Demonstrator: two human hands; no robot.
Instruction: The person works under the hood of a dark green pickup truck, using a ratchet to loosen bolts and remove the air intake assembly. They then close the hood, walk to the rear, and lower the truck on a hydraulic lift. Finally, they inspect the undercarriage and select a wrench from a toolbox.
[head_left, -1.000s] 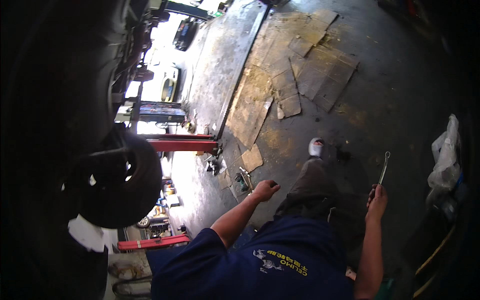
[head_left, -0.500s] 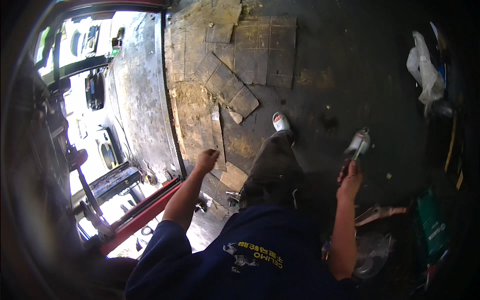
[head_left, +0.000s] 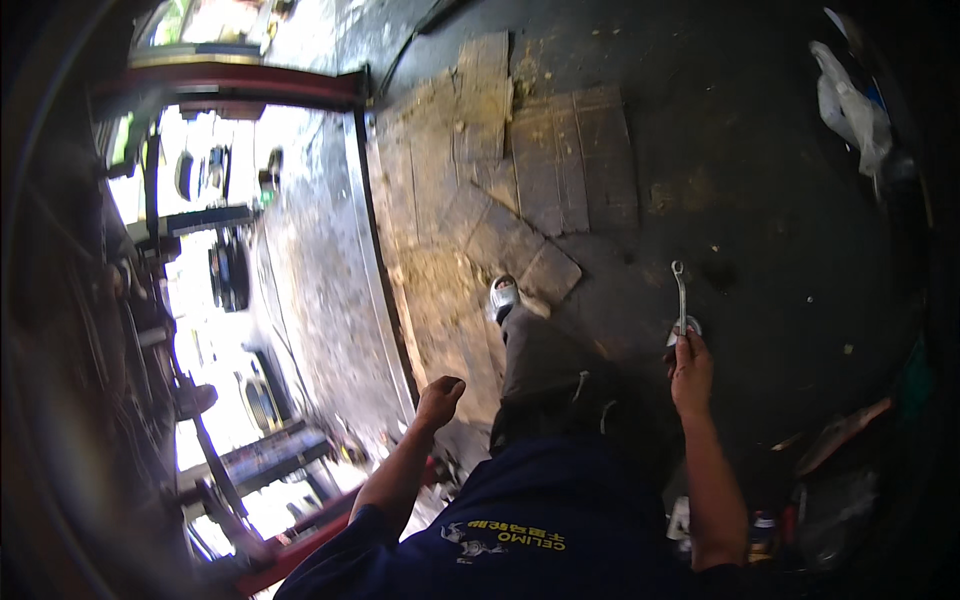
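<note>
My right hand (head_left: 692, 375) grips a metal ring spanner (head_left: 681, 290) by its lower end, the ring pointing away from me over the dark floor. Behind the fingers shows a whitish rounded shape (head_left: 694, 326), partly hidden, that I cannot make out. My left hand (head_left: 440, 402) hangs at my left side, its fingers curled in with nothing visible in them. Flattened cardboard sheets (head_left: 455, 285) lie on the floor beyond it. One of my feet, in a pale slipper (head_left: 505, 294), is stepping at the edge of the cardboard.
A long metal floor edge (head_left: 378, 265) runs along the cardboard's left side. Red steel beams (head_left: 240, 84) and dark machinery stand on the left, with bright daylight behind. Crumpled clear plastic (head_left: 852, 110) lies at the far right; a flat brownish strip (head_left: 843, 433) is nearer.
I have moved across the floor; the cardboard has shifted rightward and lower in view. The slippered foot now appears lower and farther left. The spanner stays in my right hand, now more upright.
</note>
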